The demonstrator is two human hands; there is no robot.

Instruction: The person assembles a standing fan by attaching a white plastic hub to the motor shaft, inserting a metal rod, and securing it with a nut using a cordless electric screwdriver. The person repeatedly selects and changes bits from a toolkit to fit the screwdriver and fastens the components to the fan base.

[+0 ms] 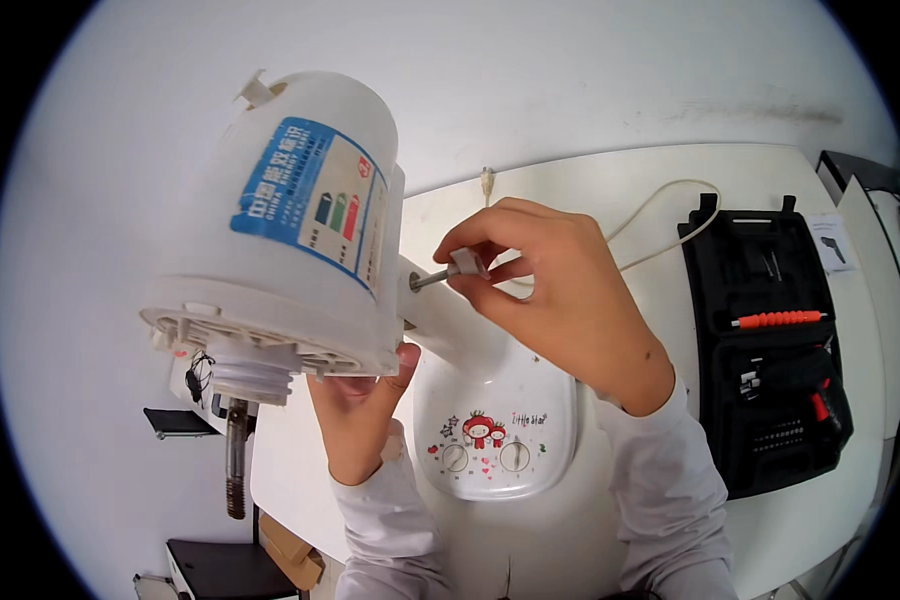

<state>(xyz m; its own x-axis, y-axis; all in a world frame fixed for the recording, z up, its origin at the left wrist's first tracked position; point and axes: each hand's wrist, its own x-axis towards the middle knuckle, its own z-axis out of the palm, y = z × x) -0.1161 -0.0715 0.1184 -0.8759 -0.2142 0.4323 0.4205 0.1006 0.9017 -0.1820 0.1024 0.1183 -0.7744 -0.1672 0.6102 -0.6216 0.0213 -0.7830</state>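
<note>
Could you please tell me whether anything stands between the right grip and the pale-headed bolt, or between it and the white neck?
Nothing visible does: the right grip pinches the pale-headed bolt, whose shank reaches the white neck unobstructed. The left grip sits lower, beneath the motor housing, out of that line.

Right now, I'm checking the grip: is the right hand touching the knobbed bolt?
Touching: the head view shows the right hand pinching the knobbed bolt.

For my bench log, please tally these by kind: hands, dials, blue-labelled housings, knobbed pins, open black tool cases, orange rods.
Left hand and right hand: 2
Dials: 2
Blue-labelled housing: 1
Knobbed pin: 1
Open black tool case: 1
Orange rod: 1
Total: 8
</note>
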